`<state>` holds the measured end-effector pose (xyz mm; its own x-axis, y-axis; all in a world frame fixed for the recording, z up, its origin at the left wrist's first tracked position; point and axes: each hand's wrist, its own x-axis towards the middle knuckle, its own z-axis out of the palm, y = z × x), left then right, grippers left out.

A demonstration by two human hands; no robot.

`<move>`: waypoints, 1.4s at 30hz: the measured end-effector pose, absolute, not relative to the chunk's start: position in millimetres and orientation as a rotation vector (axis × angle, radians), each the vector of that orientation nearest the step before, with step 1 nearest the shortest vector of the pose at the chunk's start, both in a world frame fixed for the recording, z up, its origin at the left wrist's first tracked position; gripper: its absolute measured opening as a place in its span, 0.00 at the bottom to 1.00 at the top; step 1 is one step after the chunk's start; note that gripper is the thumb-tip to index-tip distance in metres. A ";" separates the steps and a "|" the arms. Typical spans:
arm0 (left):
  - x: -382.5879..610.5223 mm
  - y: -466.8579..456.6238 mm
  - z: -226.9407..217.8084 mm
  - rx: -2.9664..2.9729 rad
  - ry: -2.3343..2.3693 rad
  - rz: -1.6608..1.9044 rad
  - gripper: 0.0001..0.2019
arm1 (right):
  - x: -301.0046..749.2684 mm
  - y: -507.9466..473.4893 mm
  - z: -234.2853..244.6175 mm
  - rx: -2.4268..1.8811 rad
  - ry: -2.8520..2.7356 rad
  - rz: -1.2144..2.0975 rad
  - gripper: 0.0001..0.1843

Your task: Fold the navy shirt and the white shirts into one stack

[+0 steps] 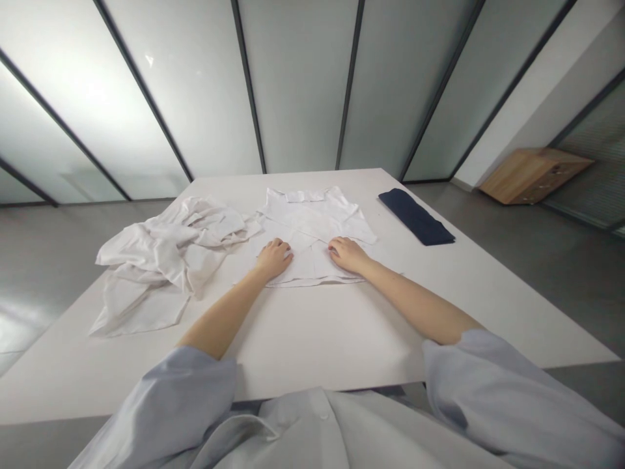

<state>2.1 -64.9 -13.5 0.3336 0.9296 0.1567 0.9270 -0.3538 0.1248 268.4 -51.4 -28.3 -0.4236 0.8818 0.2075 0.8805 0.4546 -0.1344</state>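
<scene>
A white shirt (312,218) lies spread on the table, its collar at the far end and its hem toward me. Parts of it look folded over one another across the middle. My left hand (274,258) rests palm down on the lower left of the shirt, fingers slightly bent. On the lower right, my right hand (347,254) lies palm down in much the same way, thumb side inward. Both hands press on the cloth, and I see none of it gripped between the fingers. The undersides of the fingers are hidden.
A crumpled heap of white cloth (166,251) lies to the left, reaching the shirt's side. At the right is a dark navy folded cloth (415,216). The white table (312,339) stands before frosted glass panels (297,85). A wooden cabinet (532,174) is beyond, on the right.
</scene>
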 end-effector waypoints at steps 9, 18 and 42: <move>-2.9 -65.9 -9.9 2.595 1.665 0.401 0.12 | 282.0 -54.3 -29.8 -1.438 -2.426 0.148 0.15; 4.1 -73.9 -6.4 2.638 1.522 0.490 0.14 | 282.3 -55.6 -29.1 -1.326 -2.425 0.134 0.13; 44.9 -99.2 -18.9 2.799 1.171 0.257 0.12 | 257.5 -86.8 -6.1 -1.018 -2.564 0.296 0.16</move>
